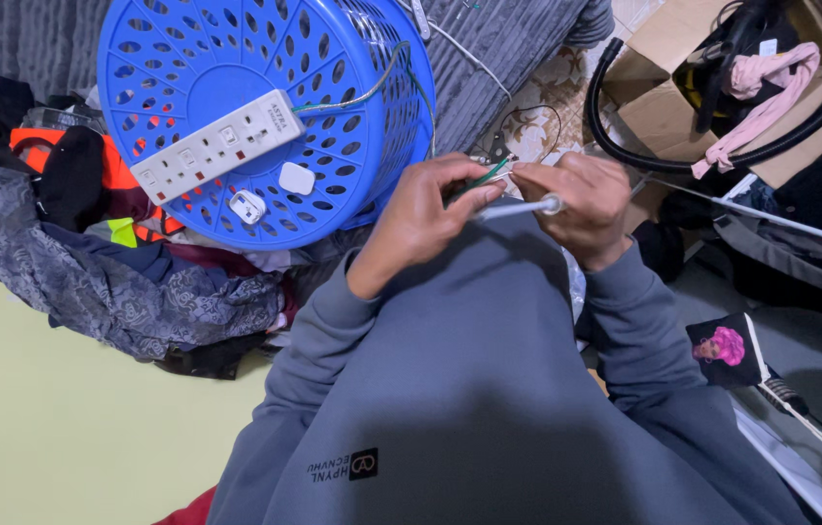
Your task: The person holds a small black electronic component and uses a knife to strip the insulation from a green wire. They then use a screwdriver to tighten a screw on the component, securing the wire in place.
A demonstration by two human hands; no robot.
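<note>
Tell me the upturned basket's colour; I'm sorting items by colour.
Blue, with oval holes; the basket shows best in the head view.

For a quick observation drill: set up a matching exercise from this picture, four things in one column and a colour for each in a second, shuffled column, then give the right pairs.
Things:
1. upturned basket
2. power strip
3. cloth draped over the cardboard box
4. hose looping round that box

Colours:
A. pink
B. black
C. blue
D. white

Pairs: 1-C, 2-D, 3-A, 4-B.
</note>
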